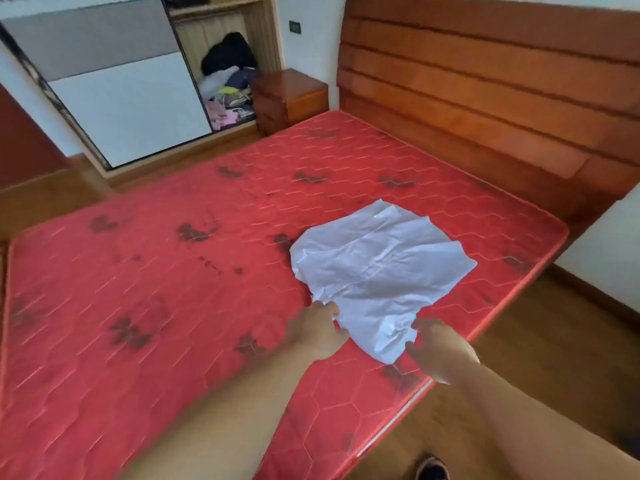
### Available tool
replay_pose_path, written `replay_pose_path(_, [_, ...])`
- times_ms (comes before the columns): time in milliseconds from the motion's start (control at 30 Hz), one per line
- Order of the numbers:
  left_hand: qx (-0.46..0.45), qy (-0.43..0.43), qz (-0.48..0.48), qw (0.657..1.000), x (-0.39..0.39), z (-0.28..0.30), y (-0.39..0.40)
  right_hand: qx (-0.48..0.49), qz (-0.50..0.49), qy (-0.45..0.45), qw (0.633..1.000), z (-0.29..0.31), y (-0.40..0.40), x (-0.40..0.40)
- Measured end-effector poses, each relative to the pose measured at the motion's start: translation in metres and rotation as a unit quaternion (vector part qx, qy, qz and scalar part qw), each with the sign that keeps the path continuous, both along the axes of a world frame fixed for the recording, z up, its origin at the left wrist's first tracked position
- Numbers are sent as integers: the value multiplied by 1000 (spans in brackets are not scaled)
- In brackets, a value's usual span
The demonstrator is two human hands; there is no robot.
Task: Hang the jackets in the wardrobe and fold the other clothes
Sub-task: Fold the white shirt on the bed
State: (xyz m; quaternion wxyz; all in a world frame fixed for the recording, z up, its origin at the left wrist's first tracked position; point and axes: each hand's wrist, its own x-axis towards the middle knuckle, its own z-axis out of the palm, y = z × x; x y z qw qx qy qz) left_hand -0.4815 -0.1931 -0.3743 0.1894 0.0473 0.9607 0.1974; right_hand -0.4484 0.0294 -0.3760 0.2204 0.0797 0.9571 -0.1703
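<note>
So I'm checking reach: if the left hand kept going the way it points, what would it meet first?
The left hand already touches the white garment's near edge, so more of that cloth; beyond, probably bare red mattress.

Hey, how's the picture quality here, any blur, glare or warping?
Head view: wide-angle bending bows the headboard and mattress edges; soft overall, left hand and right hand slightly smeared; even daylight, white garment bright but creases visible; no hard shadows.

creased white cloth (pixel 377 268), quilted mattress (pixel 156 271), glossy wood headboard (pixel 485 98)
</note>
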Motion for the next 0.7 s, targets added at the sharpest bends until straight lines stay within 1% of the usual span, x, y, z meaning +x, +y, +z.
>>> replay_pose_path(100, [-21, -34, 38, 998, -22, -40, 32, -26, 34, -74, 996, -56, 14, -41])
replay_pose_path(167, [-25, -67, 59, 996, -34, -69, 47, -33, 53, -102, 993, -86, 19, -56])
replay_pose_path(267, [-27, -100, 78, 992, -54, -107, 62, -33, 78, -133, 988, -117, 22, -81])
replay_pose_path(367, [-21, -132, 121, 984, -76, -155, 64, -56, 91, -135, 985, -150, 18, -95])
replay_pose_path(400, [-6, -145, 145, 979, -83, -171, 64, -61, 93, -137, 984, -161, 18, -99])
replay_pose_path(433, [30, -164, 183, 969, -90, -189, 65, -63, 87, -138, 985, -175, 19, -102])
replay_pose_path(467, [87, -182, 239, 950, -96, -204, 66, -66, 73, -136, 986, -188, 21, -105])
replay_pose_path(500, [153, -198, 306, 919, -102, -219, 69, -74, 46, -137, 987, -205, 24, -108])
replay_pose_path(533, [217, -212, 375, 876, -108, -233, 74, -83, 6, -141, 987, -218, 25, -113])
replay_pose_path(567, [275, -226, 436, 826, -114, -245, 78, -100, -52, -149, 982, -231, 25, -118])
replay_pose_path(633, [362, -254, 518, 732, -125, -269, 86, -147, -195, -160, 956, -256, 20, -125])
replay_pose_path(667, [392, -264, 541, 696, -129, -276, 89, -175, -262, -162, 935, -265, 16, -127])
replay_pose_path(700, [412, -270, 553, 672, -133, -284, 92, -203, -311, -162, 914, -274, 12, -129])
